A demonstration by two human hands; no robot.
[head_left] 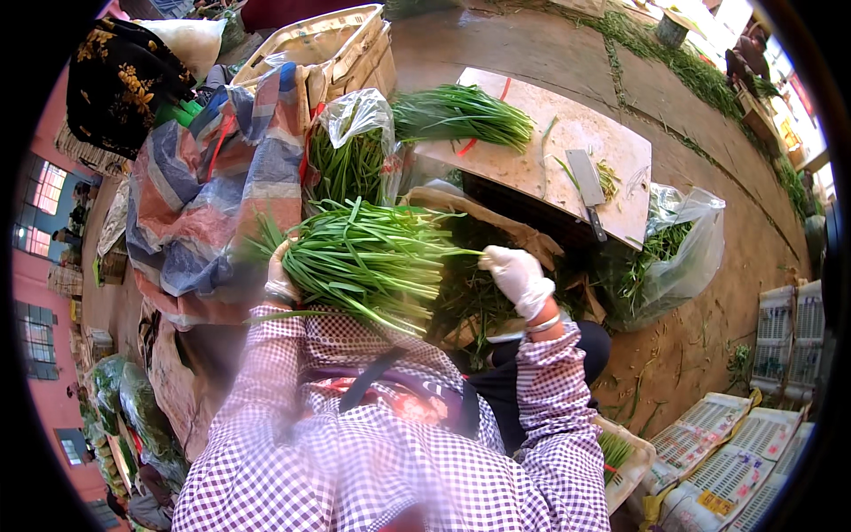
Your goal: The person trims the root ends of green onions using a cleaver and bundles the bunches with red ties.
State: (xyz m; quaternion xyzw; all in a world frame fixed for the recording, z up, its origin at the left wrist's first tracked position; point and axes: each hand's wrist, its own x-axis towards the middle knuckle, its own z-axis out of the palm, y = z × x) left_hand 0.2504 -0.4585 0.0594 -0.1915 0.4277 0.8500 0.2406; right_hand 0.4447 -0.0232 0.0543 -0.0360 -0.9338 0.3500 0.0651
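A: Left hand point(282, 282) clenched under the chives point(368, 259), bundle held at the chest. Right hand point(517, 277), gloved, pinches the leaf tips.

B: Judgement: keep the stems level, draw strays out tip-first.

A: Left fingers hidden by leaves. Cleaver point(586, 190) lies on the board point(532, 146). Bag point(678, 257) contents unclear.
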